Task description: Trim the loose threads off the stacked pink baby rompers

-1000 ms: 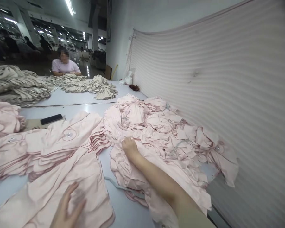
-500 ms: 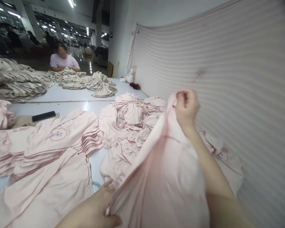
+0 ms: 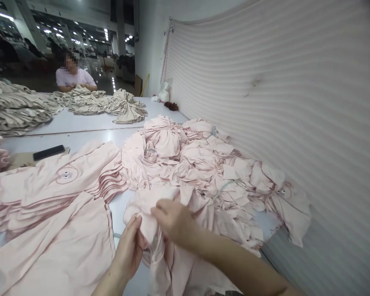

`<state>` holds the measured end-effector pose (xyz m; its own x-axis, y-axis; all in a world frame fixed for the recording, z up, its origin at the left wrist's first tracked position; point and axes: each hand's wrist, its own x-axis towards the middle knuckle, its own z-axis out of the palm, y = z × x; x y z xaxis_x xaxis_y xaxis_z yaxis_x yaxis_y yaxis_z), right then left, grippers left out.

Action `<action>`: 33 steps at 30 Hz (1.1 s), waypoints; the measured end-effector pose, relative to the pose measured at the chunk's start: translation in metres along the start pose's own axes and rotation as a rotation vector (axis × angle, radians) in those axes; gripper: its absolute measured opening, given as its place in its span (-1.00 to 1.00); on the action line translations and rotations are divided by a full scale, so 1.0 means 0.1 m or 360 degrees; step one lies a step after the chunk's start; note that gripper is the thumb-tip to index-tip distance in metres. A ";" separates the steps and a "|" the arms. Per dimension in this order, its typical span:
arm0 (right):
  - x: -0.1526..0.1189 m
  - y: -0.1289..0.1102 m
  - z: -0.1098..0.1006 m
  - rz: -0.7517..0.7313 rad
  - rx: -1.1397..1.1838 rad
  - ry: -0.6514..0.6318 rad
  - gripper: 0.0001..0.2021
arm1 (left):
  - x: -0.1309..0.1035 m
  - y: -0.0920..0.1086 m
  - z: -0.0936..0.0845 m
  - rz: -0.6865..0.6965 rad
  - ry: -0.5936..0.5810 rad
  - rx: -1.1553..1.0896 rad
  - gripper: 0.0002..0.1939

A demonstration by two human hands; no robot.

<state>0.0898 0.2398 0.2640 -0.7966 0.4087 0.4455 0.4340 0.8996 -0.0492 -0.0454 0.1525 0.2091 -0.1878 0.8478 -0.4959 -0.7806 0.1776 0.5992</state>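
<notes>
A pale pink garment [image 3: 175, 263] hangs bunched in front of me, its lower part draped toward the table's near edge. My left hand [image 3: 130, 242] pinches its edge between thumb and fingers. Just to the right and slightly higher, my right hand [image 3: 174, 218] has its fingers closed on the same cloth, with the fingertips partly hidden. Behind my hands lies a heap of pink bundles [image 3: 200, 154], some tied with pale blue strips. At left, a spread pink piece [image 3: 58, 246] lies before a layered stack of pink pieces [image 3: 89, 168] with a printed face.
A black phone [image 3: 48, 152] rests on cardboard beyond the stack. Beige cloth piles [image 3: 89, 100] cover part of the far table, where a person [image 3: 75, 78] sits handling them. A striped cloth sheet [image 3: 265, 82] hangs along the right side.
My right hand has come down and left from high up, bringing the garment's raised end close to my left hand. The stretched cloth is now lowered and bunched, uncovering the heap behind.
</notes>
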 end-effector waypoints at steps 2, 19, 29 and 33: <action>-0.20 -0.27 -0.03 -0.0204 -0.0159 0.0181 -0.76 | -0.12 -0.01 0.10 -0.0022 -0.0010 -0.0053 -0.72; -0.46 -0.09 -0.49 0.0007 -0.0070 0.1075 -0.60 | -1.91 1.61 1.62 0.1805 -0.0488 0.0326 -0.70; -0.14 -1.39 -0.51 0.0296 0.0979 0.0582 -0.70 | -1.91 2.05 1.82 0.2138 -0.0410 0.0965 -0.64; 0.03 -1.63 -0.19 0.0408 0.0746 0.0606 -0.86 | -1.74 2.54 1.47 0.1716 -0.0284 0.0833 -0.35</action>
<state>0.0249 0.0911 0.2904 -0.4502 0.6135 0.6488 0.2925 0.7879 -0.5420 -0.1231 0.1234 0.5397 -0.4761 0.7346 0.4835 0.0695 -0.5167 0.8534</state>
